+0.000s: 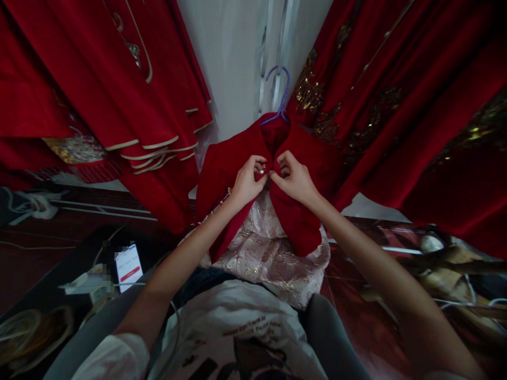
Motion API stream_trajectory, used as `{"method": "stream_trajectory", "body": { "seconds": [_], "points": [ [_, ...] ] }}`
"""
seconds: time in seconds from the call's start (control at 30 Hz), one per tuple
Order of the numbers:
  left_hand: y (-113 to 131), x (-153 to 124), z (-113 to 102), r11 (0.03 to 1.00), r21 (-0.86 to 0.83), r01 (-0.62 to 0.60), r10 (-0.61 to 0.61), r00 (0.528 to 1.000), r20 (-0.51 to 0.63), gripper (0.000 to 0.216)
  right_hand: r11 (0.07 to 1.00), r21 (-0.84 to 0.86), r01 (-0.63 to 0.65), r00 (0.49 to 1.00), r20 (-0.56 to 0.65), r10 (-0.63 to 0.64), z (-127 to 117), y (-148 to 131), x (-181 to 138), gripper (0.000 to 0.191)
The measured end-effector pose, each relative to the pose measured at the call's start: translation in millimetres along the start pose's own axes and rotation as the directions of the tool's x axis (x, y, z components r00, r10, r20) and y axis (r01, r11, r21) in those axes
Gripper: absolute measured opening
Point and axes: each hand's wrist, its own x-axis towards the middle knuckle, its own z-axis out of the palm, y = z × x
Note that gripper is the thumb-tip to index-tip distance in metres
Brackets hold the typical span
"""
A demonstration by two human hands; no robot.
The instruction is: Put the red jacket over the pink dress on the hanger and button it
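Note:
A red jacket [233, 150] on a purple hanger [283, 97] lies in front of me, above my lap. Just below its neck opening, my left hand [252, 177] pinches one front edge, with a small pearl-like bead [261, 171] showing at its fingers. Facing it, my right hand [293, 177] pinches the other front edge with thumb and fingers. The fingertips are close together, and what exactly lies between them is partly hidden. Under the jacket, a pale shiny fabric with a gold pattern [257, 253] spreads across my lap.
Red garments with light piping [158, 105] hang at the left. More red garments with gold sequins [380, 121] hang at the right. A lit phone [129, 268] and a white cable lie by my left arm. Cluttered items [451, 274] lie at the lower right.

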Motion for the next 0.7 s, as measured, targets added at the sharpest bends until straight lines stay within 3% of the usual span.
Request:
{"method": "stream_trajectory", "body": {
  "seconds": [0.1, 0.23, 0.4, 0.7],
  "points": [
    [-1.3, -3.3, 2.2, 0.991, -0.129, 0.037, -0.043, 0.998, -0.047, 0.039, 0.998, 0.063, -0.014, 1.0, -0.013, 0.015, 2.1, 4.2, -4.3, 0.027],
    [-6.5, -9.6, 4.0, 0.968, -0.221, 0.117, -0.149, 0.98, -0.134, 0.028, 0.985, 0.163, -0.052, 0.998, 0.043, 0.046, 5.1, 8.1, -13.1, 0.038],
    [-8.6, -7.1, 2.0, 0.983, -0.118, 0.143, -0.156, 0.982, -0.104, 0.013, 0.982, 0.181, -0.054, 0.999, 0.015, 0.052, 5.8, 9.8, -20.6, 0.031],
    [4.6, -5.0, -13.0, 0.998, 0.039, 0.05, -0.052, 0.997, 0.053, 0.014, 0.982, 0.183, -0.046, 0.992, -0.108, 0.067, 7.6, 11.6, -19.9, 0.025]
  ]
}}
